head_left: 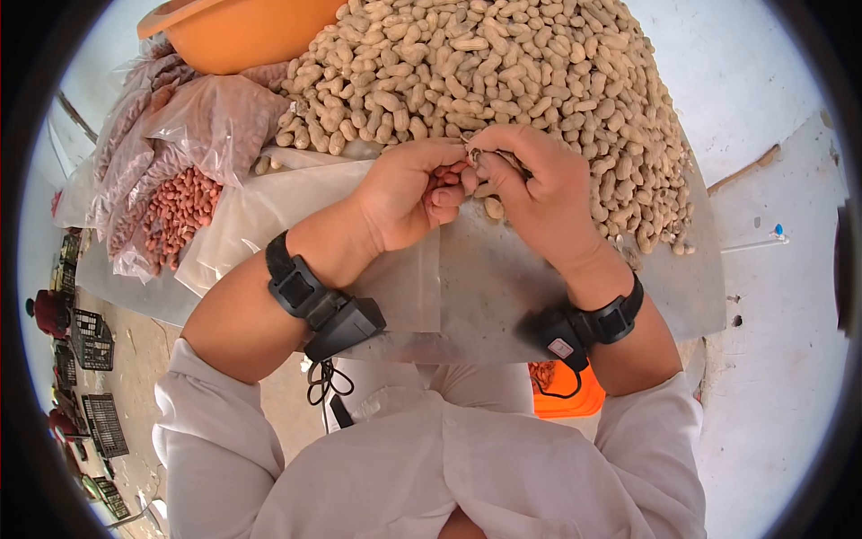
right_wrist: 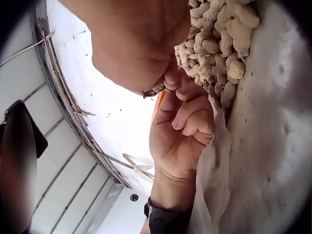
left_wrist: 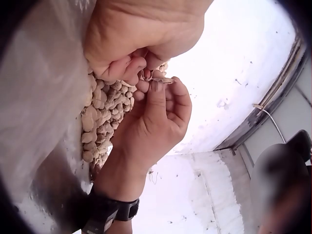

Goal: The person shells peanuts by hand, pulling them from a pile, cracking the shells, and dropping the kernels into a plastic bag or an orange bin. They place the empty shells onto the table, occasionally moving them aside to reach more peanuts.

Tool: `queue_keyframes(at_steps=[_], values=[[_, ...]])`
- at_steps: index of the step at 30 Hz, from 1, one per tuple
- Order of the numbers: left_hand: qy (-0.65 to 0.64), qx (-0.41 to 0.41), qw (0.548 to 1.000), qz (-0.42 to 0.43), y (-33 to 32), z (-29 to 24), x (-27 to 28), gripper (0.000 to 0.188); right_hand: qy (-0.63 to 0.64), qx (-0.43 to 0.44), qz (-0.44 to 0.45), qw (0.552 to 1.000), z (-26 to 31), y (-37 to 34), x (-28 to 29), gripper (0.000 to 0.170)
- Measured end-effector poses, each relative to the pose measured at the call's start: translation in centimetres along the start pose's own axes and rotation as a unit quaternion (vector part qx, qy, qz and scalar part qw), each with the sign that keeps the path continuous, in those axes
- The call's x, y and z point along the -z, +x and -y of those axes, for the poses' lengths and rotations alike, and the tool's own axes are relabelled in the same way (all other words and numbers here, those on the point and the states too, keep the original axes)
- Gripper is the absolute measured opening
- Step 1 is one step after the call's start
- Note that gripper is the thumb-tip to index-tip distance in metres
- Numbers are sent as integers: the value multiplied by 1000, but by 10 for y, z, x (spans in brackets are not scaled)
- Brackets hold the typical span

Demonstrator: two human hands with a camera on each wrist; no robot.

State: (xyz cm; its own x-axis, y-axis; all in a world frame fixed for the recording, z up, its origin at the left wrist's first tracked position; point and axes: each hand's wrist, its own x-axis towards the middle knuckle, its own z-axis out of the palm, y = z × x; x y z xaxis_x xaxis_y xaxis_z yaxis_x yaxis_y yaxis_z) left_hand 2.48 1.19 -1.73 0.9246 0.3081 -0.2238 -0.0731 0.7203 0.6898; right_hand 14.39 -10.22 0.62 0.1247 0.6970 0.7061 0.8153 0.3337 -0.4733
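Both hands meet at the near edge of a large heap of unshelled peanuts (head_left: 503, 63). The right hand (head_left: 548, 189) pinches a peanut shell (left_wrist: 165, 80) between thumb and forefinger. Against it lie the fingertips of the left hand (head_left: 404, 193), whose other fingers curl toward the palm. A reddish kernel (left_wrist: 147, 73) shows between the hands in the left wrist view. From the right wrist view, the dark, broken-looking shell (right_wrist: 153, 91) sticks out beneath the right hand (right_wrist: 136, 44), with the left hand (right_wrist: 178, 131) below. Whether the left fingers hold kernels is partly hidden.
Left of the heap lie plastic bags (head_left: 215, 117) and red shelled peanuts (head_left: 180, 211). An orange basin (head_left: 242, 36) stands behind them. Clear plastic sheeting (head_left: 296, 207) covers part of the metal table (head_left: 503, 296). Below the table's near edge is an orange container (head_left: 575, 395). Black crates (head_left: 106, 422) stand far left.
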Motion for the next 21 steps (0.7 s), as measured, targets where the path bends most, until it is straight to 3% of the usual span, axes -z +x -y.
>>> queue_keyframes(at_steps=[12, 16, 19, 21], values=[[-20, 13, 999, 42, 2, -1, 6, 7, -12, 14, 7, 1000, -1, 0, 0, 13], [-19, 16, 1000, 3, 0, -3, 1, 5, 9, -4, 12, 1000, -2, -1, 0, 12], [8, 4, 1000, 3, 0, -1, -1, 12, 195, -170, -24, 966, 1, 1, 6, 12], [34, -6, 999, 24, 1, -4, 2, 18, 272, -212, -59, 937, -6, 6, 18, 14]])
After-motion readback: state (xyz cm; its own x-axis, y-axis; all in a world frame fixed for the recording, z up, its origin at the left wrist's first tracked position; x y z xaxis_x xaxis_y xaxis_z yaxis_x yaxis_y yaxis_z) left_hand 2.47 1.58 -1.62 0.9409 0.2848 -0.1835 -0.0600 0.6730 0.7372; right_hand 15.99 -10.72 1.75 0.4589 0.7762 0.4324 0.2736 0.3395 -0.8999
